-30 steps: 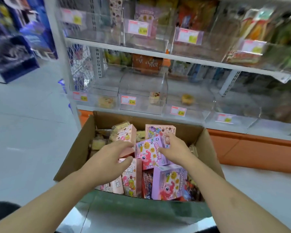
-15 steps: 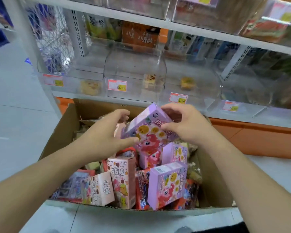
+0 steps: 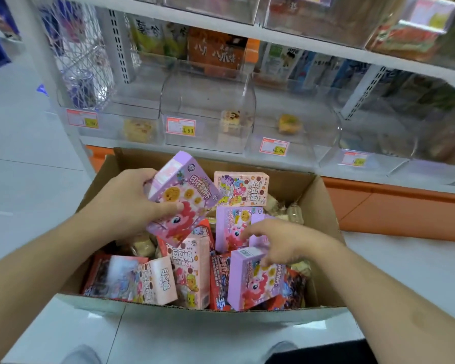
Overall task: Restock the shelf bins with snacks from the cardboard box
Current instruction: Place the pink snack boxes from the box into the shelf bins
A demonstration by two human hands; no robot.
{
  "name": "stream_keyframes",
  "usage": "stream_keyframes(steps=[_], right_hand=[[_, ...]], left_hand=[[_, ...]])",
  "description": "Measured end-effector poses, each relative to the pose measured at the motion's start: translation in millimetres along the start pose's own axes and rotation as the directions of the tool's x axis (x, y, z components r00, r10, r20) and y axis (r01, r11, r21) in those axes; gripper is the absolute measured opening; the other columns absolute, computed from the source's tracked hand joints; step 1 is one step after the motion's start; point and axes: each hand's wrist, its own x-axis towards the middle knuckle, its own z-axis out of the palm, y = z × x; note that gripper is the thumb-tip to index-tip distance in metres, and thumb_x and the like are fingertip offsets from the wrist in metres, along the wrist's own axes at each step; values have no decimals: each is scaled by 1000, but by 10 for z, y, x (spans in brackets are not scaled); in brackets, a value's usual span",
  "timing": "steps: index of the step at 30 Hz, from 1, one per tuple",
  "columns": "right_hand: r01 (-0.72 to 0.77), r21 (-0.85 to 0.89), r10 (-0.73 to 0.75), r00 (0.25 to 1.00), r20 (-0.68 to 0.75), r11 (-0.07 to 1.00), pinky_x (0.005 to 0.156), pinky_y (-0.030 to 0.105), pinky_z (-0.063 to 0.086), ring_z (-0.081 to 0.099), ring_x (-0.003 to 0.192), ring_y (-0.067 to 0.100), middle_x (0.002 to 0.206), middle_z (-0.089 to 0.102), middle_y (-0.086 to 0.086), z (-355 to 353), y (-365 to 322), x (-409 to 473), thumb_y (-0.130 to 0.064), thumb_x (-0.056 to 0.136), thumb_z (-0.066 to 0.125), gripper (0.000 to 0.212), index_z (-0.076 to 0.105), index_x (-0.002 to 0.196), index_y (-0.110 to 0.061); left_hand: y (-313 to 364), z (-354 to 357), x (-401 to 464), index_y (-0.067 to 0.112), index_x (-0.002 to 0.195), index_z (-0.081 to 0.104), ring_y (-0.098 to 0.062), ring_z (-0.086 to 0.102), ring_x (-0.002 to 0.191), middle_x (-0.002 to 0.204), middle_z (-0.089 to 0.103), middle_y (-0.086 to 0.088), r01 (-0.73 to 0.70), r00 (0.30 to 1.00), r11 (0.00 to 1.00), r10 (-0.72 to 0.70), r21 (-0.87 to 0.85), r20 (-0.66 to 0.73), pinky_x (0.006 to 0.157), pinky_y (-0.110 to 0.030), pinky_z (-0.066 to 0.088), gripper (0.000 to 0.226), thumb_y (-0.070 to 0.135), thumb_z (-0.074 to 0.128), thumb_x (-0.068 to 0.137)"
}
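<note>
- Now the left hand grips one purple box, tilted.
- The right hand, fingers spread, hovers directly above another purple box, standing upright, nearer to it.

Left hand gripping purple snack box, right hand touching another in cardboard box

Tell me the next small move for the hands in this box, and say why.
Probably close the right hand on the purple box standing at the near side of the cardboard box. Its fingers already reach down to that box's top edge, while the left hand holds a matching purple box lifted above the rest.
</note>
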Motion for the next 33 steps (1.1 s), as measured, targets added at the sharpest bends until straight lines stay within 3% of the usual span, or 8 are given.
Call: stream_keyframes(steps=[4,11,15,18,22,28,31,33], right_hand=[[-2,-106,-1,1000,-25,994,83,42,58,66,98,26,106,72,1,197,44,82,-11,81,82,35,70,112,-21],[265,234,-160,908,-388,935,103,22,43,54,118,2,125,60,-21,-349,-199,-215,-18,88,83,62,64,137,-50],[375,220,-173,772,-611,900,99,18,45,57,115,1,118,58,-20,-498,-381,-330,-13,81,89,72,63,141,-42],[383,214,-119,682,-721,899,95,18,46,58,110,0,115,58,-18,-505,-477,-294,-22,69,98,69,65,130,-30],[426,213,-111,618,-778,879,94,12,44,57,110,-4,116,56,-14,-441,-600,-203,-25,63,101,70,62,121,-25],[468,135,-182,571,-801,873,105,19,44,47,124,0,134,40,-13,-315,-812,-148,-33,66,99,90,48,139,-24],[421,230,-52,560,-827,877,108,17,38,43,129,-3,140,38,-15,-334,-803,-181,-50,67,95,95,43,143,-28],[307,349,89,625,-775,885,110,20,34,40,134,0,145,38,-16,-365,-738,-192,-55,70,92,101,38,150,-29]], left_hand=[[16,-2,-117,23,91,67,0,74,64,73,76,20,19,1000,997,-19,-78,-3,56,-22,50,31,39,91,77],[16,-9,-137,23,96,69,-5,76,69,78,79,11,27,997,986,-39,-167,-68,62,-29,57,29,45,83,85],[37,-35,-98,19,105,72,-15,80,78,89,82,4,59,998,931,-57,-360,16,77,-41,64,26,43,73,95],[104,-28,-113,21,112,72,-14,79,80,93,82,4,59,998,905,-43,-421,48,73,-34,63,31,48,65,98],[219,-5,-195,27,123,68,-14,80,88,103,81,6,42,992,863,24,-504,123,74,-32,63,42,56,61,93],[222,50,-236,32,120,63,-14,79,92,103,81,8,-26,974,905,119,-425,195,78,-34,64,64,38,96,66],[179,-5,-181,23,117,67,-21,80,89,100,82,0,-8,993,872,67,-490,102,79,-46,65,55,32,96,71],[161,-47,-167,18,119,67,-23,80,87,99,82,-1,-1,999,806,25,-592,32,72,-39,65,50,24,92,75]])
